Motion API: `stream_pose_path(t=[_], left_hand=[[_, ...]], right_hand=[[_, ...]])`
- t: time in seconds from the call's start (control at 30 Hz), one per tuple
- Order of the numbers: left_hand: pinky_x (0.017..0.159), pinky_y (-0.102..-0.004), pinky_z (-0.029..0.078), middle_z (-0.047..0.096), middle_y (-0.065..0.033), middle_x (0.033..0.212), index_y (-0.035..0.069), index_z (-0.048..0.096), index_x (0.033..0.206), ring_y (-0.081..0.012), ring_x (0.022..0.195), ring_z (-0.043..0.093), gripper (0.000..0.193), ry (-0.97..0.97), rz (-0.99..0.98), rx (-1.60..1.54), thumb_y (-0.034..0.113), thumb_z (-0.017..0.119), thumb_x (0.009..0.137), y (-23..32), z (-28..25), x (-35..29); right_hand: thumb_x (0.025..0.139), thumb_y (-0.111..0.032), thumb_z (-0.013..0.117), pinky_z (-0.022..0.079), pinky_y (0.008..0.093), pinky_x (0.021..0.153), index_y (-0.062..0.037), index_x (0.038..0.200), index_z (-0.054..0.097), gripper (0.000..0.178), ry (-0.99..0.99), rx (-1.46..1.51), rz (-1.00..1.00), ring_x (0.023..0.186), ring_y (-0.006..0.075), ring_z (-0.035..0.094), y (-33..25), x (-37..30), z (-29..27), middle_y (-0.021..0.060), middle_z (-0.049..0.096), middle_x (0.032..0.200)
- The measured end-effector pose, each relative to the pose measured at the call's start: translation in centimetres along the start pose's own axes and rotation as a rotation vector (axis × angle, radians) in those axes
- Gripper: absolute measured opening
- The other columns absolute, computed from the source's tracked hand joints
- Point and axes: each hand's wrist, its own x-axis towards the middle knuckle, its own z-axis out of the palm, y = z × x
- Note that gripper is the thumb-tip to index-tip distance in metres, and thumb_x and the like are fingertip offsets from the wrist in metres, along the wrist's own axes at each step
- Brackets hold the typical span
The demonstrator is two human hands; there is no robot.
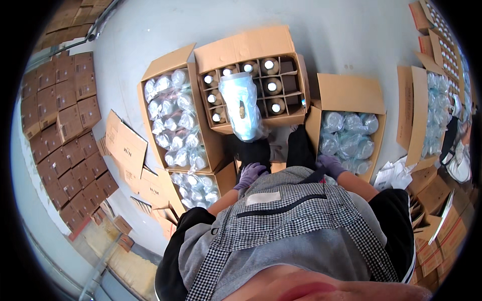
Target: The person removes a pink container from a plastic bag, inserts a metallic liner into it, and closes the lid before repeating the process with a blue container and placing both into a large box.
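My left hand (249,174), in a lilac glove, lies on my dark trouser leg with its fingers stretched out and nothing in it. My right hand (331,165), gloved alike, is at the near left corner of the right carton (351,93); its fingers are partly hidden. That carton holds several clear plastic-wrapped, rounded items (347,138). Ahead of me, a divided carton (243,49) holds several white-capped bottles (272,86). Across its near side rests a pale blue, roughly cylindrical container (239,103) in clear plastic, touched by neither hand.
To the left, a tall open carton (211,135) is full of plastic-wrapped items, with a second carton (224,183) nearer me. Flattened cardboard (125,143) lies beyond. Brown boxes (63,120) are stacked far left. More open cartons (419,105) and loose papers (392,175) are at right.
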Motion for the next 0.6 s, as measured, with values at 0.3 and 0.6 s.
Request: stream_pose_path(t=[0.3,0.6], left_hand=[[0.096,-0.0378,0.051,0.072,-0.0125,0.116,0.015,0.069,0.126,-0.0291,0.107,0.068,0.038,0.138,-0.059,-0.552,0.038,0.057,0.097,-14.4,1.7,-2.0],[0.088,-0.0474,0.052,0.069,-0.0189,0.115,0.017,0.063,0.114,-0.0409,0.107,0.065,0.023,0.119,-0.021,0.053,0.023,0.055,0.094,-20.0,-0.9,-4.4]], right_hand=[[0.098,-0.021,0.050,0.054,0.0452,0.087,-0.0142,0.106,0.069,0.022,0.130,-0.456,0.104,0.104,0.0358,0.066,12.4,-13.5,-4.8,0.0162,0.068,0.112],[0.093,-0.049,0.061,0.051,0.0371,0.094,-0.0130,0.125,0.070,0.049,0.123,0.427,0.278,0.107,0.0272,0.069,9.2,-14.8,1.7,0.0135,0.073,0.117]])
